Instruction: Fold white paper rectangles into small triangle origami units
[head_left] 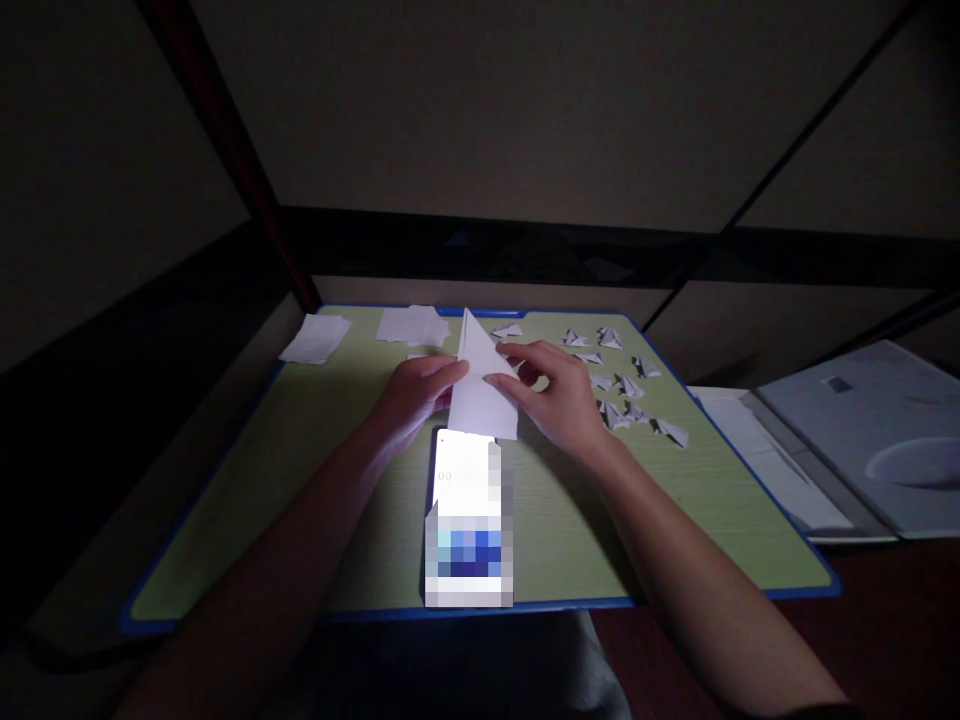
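Observation:
A folded sheet of white paper (484, 395), pointed at the top with a slanting right edge, is held up between my hands above the table. My left hand (418, 395) grips its left edge, thumb on the front and the other fingers mostly hidden. On the right edge, my right hand (553, 390) pinches the paper between thumb and fingers. Below the sheet's lower edge lies a phone (466, 500) with a lit, partly blurred screen. Several small folded paper pieces (628, 386) lie to the right of my right hand.
The green table (360, 530) has a blue rim. Two piles of white paper, a left pile (315, 338) and a middle pile (411, 326), lie near its far edge. An open box (795, 480) with papers stands beyond the right edge. A wall rises behind the table.

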